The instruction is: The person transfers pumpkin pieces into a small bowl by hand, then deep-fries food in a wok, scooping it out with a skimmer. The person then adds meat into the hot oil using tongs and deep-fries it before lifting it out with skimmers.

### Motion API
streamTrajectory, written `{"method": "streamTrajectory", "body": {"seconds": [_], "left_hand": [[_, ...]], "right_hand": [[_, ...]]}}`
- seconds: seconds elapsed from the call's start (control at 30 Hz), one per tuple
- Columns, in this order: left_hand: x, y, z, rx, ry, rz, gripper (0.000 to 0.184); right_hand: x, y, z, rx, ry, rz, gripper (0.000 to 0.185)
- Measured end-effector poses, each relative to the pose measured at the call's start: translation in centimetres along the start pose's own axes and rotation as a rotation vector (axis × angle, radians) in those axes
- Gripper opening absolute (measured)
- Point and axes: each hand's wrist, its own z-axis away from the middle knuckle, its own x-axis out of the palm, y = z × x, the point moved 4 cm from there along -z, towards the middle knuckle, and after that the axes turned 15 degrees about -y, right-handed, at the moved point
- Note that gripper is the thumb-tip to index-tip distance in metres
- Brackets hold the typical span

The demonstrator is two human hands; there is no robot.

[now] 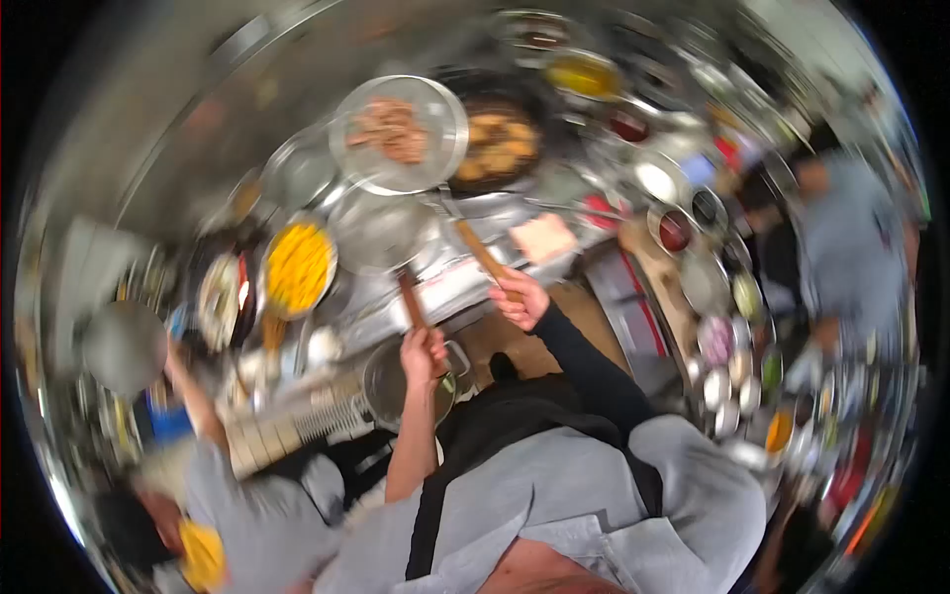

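My right hand [522, 300] is wrapped round the wooden handle of a strainer [361, 163], which holds browned pieces of meat [396, 129] above the stove. In my left hand [424, 356] is the darker wooden handle of a round metal pan [386, 236]; blur leaves it unclear whether this pan is solid or mesh. The pan lies just below the strainer, which partly overlaps its far edge. Right of the strainer, a dark wok [490, 178] contains golden-brown pieces of food.
A bowl of yellow strips [299, 265] stands to the left, near another pan [220, 297]. A pot [381, 381] is below my left hand. Several sauce and ingredient containers line the right counter [648, 287]. One co-worker [247, 505] is at left, another [851, 257] at right.
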Motion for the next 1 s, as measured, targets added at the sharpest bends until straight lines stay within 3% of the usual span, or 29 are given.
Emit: {"method": "streamTrajectory", "body": {"seconds": [0.07, 0.1, 0.13, 0.27, 0.4, 0.47, 0.5, 0.6, 0.7, 0.73, 0.8, 0.87, 0.9, 0.97, 1.0], "left_hand": [[-3.6, -3.7, -2.2, -0.215, -0.112, 0.062, 0.033], [-2.2, -3.5, -2.0, -0.306, -0.084, 0.043, 0.036], [-3.2, -4.8, -3.0, -0.211, -0.131, 0.082, 0.037], [-1.3, -4.2, -2.9, -0.261, -0.044, -0.105, 0.033], [-4.6, -4.8, -5.0, -0.338, -0.184, -0.087, 0.036], [-4.6, -4.5, -5.4, -0.380, -0.098, -0.098, 0.032], [-6.5, -5.1, -7.0, -0.448, -0.083, -0.067, 0.030], [-4.8, -4.8, -5.7, -0.346, -0.095, -0.168, 0.029], [-5.1, -4.6, -5.9, -0.274, -0.204, -0.273, 0.030], [-5.2, -4.3, -6.8, -0.300, -0.201, -0.242, 0.032], [-8.1, -4.3, -10.5, -0.127, -0.138, -0.254, 0.031], [-3.9, -3.2, -6.0, -0.240, -0.352, -0.192, 0.027], [-5.7, -3.0, -7.6, -0.167, -0.348, -0.191, 0.028], [-8.2, -2.5, -10.7, -0.019, -0.336, -0.184, 0.032], [-3.2, -1.4, -5.5, -0.013, -0.235, -0.118, 0.025]], "right_hand": [[1.4, -3.7, 4.2, -0.108, 0.039, 0.139, 0.036], [2.3, -5.4, 6.9, -0.157, 0.077, 0.204, 0.040], [2.8, -6.3, 10.2, -0.230, 0.084, 0.222, 0.044], [4.4, -6.2, 25.2, -0.459, 0.233, 0.268, 0.054], [8.8, 2.5, 40.8, -0.713, 0.600, 0.229, 0.054], [11.2, 8.2, 46.2, -0.853, 0.666, 0.221, 0.045], [12.6, 11.2, 48.7, -0.888, 0.754, 0.194, 0.052], [16.0, 19.5, 53.9, -1.145, 1.026, 0.092, 0.043], [18.4, 25.3, 57.4, -1.375, 1.318, 0.050, 0.046], [18.6, 26.5, 58.6, -1.392, 1.469, 0.087, 0.046], [18.6, 28.2, 61.1, -1.399, 1.767, 0.173, 0.045], [17.5, 28.5, 63.6, -1.407, 2.091, 0.329, 0.043], [16.1, 28.8, 64.7, -1.401, 2.248, 0.423, 0.042], [13.9, 30.2, 67.0, -0.996, 2.593, 0.678, 0.044], [14.0, 29.7, 66.8, -0.781, 2.737, 0.783, 0.045]]}}
